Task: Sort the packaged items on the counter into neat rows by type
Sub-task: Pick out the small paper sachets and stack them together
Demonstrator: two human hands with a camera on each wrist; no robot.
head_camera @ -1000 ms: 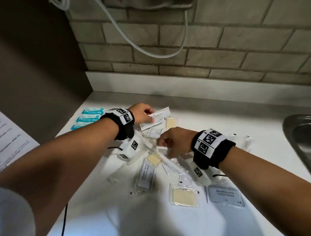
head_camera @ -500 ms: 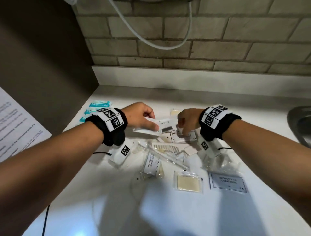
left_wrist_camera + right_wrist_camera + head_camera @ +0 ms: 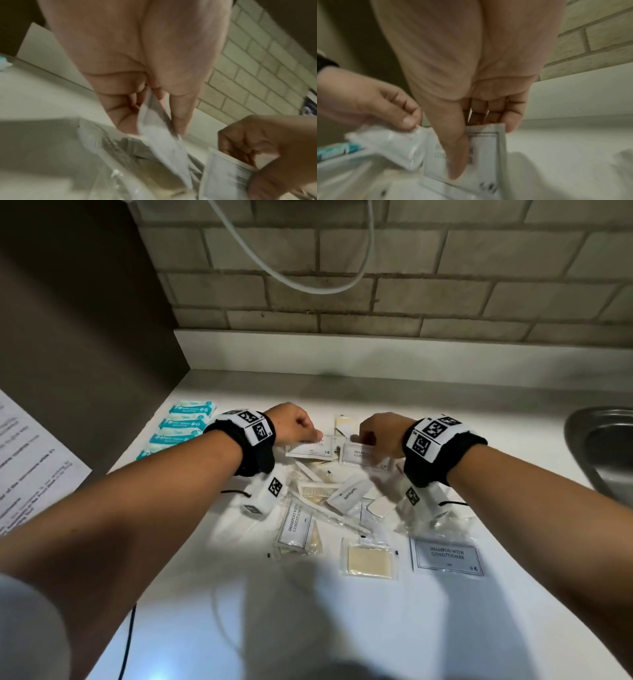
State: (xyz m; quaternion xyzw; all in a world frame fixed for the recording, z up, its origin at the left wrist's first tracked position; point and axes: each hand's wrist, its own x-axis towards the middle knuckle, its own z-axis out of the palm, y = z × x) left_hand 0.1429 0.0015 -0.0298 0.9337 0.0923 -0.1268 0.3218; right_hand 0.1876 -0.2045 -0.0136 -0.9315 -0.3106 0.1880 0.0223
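My left hand [image 3: 294,422] pinches one white shampoo sachet [image 3: 310,446] by its edge, and my right hand [image 3: 378,434] grips a second shampoo sachet [image 3: 356,454] between thumb and fingers; the two lie side by side at the far edge of the pile on the bench [image 3: 342,628]. Nearer me lie a toothpaste packet [image 3: 349,495], a comb [image 3: 317,491], a soap packet [image 3: 369,559] and two more sachets. A row of teal packets [image 3: 186,422] sits to the left, a sink [image 3: 603,446] to the right.
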